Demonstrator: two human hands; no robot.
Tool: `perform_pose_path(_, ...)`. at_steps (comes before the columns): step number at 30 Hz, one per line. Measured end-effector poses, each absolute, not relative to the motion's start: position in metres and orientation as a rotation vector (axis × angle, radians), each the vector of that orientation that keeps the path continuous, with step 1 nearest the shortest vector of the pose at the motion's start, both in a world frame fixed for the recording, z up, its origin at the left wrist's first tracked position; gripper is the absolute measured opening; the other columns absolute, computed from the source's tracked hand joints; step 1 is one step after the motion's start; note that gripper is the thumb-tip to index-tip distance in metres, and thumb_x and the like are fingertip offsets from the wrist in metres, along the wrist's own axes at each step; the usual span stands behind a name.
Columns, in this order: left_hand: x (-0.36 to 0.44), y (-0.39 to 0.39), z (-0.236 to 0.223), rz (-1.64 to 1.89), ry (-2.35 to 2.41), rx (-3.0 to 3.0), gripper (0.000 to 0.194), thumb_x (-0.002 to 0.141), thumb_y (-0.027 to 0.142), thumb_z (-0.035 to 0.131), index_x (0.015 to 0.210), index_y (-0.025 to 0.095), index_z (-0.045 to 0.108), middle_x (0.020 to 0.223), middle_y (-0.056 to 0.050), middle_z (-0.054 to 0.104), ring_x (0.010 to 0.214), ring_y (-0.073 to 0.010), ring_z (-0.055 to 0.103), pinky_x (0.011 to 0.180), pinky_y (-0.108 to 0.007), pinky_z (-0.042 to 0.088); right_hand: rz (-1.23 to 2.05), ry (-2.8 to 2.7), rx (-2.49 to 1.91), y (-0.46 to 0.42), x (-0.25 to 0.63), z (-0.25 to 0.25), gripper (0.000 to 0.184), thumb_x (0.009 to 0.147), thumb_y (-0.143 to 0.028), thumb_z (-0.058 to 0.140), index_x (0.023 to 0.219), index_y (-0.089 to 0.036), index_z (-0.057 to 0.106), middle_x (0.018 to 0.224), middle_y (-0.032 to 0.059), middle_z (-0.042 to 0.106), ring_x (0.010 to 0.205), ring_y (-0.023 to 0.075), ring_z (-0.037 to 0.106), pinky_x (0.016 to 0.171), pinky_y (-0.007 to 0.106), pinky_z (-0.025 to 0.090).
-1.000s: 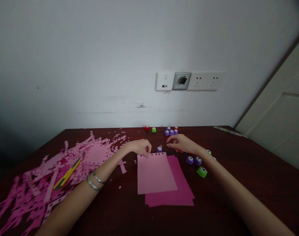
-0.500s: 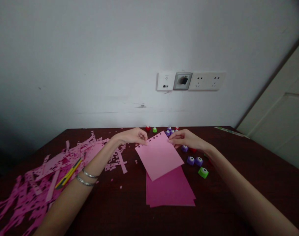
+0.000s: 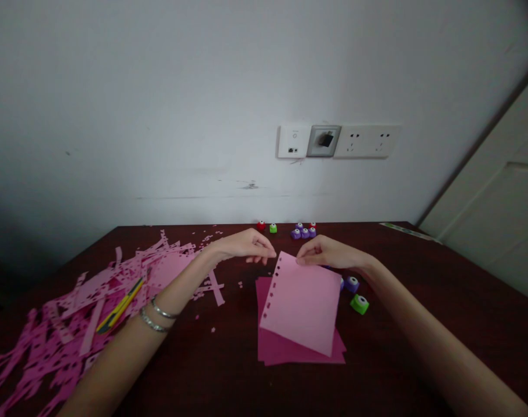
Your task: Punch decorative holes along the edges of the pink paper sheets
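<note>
My right hand (image 3: 327, 252) pinches the top edge of a light pink sheet of paper (image 3: 305, 304). A row of small punched shapes runs along the sheet's left edge. My left hand (image 3: 250, 244) is just left of the sheet's upper corner, apart from it, its fingers loosely stretched and holding nothing. Beneath the light sheet lies a stack of darker pink paper (image 3: 285, 348), partly covered. Beside the sheet's right edge are a purple craft punch (image 3: 352, 284) and a green craft punch (image 3: 360, 304); other punches there are partly hidden.
Pink punched strips (image 3: 59, 324) cover the table's left side, with a yellow utility knife (image 3: 119, 307) on them. Several small punches (image 3: 305, 233) stand near the wall. A flat patterned strip (image 3: 409, 232) lies at the back right. Wall sockets (image 3: 368, 142) are above.
The light pink sheet has turned, bringing its punched edge from the top to the left side, and moved slightly right and nearer. My left hand has let go of it; my right still holds it.
</note>
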State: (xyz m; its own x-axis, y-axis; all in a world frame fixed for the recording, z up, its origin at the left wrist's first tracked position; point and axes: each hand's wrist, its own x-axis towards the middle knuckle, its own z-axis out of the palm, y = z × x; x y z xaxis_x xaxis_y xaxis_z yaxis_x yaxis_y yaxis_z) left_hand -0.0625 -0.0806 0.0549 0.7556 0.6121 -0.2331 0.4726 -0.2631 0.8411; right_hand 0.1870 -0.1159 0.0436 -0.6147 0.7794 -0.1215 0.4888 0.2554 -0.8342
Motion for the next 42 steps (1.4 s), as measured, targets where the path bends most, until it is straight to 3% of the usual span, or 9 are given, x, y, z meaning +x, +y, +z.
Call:
perform_pose_path(9, -0.047, -0.079, 0.022, -0.052, 0.858, 1.879, 0.023, 0.067, 0.038, 0.063, 0.069, 0.015, 0.063, 0.058, 0.001, 0.053, 0.048, -0.0057, 0.037, 0.043, -0.021, 0.023, 1.218, -2.402, -1.142, -0.106, 0.179, 0.015, 0.021, 0.075, -0.025, 0.052, 0.076, -0.012, 0.068, 0.066, 0.001, 0.061, 0.056, 0.0092, 0.047, 0.053, 0.021, 0.035)
perform_pose_path(16, -0.042, -0.077, 0.009, -0.026, 0.953, 1.874, 0.019, 0.067, 0.033, 0.06, 0.073, 0.015, 0.064, 0.057, 0.001, 0.052, 0.048, -0.0055, 0.038, 0.042, -0.019, 0.022, 1.077, -2.499, -1.165, -0.103, 0.173, 0.008, 0.023, 0.074, -0.024, 0.051, 0.079, -0.012, 0.07, 0.072, 0.0034, 0.066, 0.062, 0.0117, 0.053, 0.055, 0.021, 0.038)
perform_pose_path(30, -0.035, -0.075, -0.011, 0.111, 1.064, 2.021, 0.021, 0.065, 0.032, 0.058, 0.068, 0.013, 0.065, 0.049, 0.003, 0.047, 0.045, -0.0069, 0.04, 0.039, -0.019, 0.027, 0.874, -2.42, -1.518, -0.1, 0.183, 0.006, 0.018, 0.063, -0.018, 0.055, 0.072, -0.013, 0.07, 0.068, 0.0051, 0.068, 0.061, 0.0152, 0.06, 0.049, 0.021, 0.04)
perform_pose_path(42, -0.036, -0.073, -0.014, 0.128, 1.09, 1.987, 0.022, 0.068, 0.033, 0.055, 0.068, 0.013, 0.065, 0.053, 0.002, 0.05, 0.045, -0.006, 0.04, 0.04, -0.018, 0.027, 0.801, -2.437, -1.516, -0.095, 0.186, 0.0, 0.02, 0.063, -0.013, 0.051, 0.07, -0.015, 0.07, 0.064, 0.0042, 0.066, 0.058, 0.014, 0.057, 0.049, 0.022, 0.039)
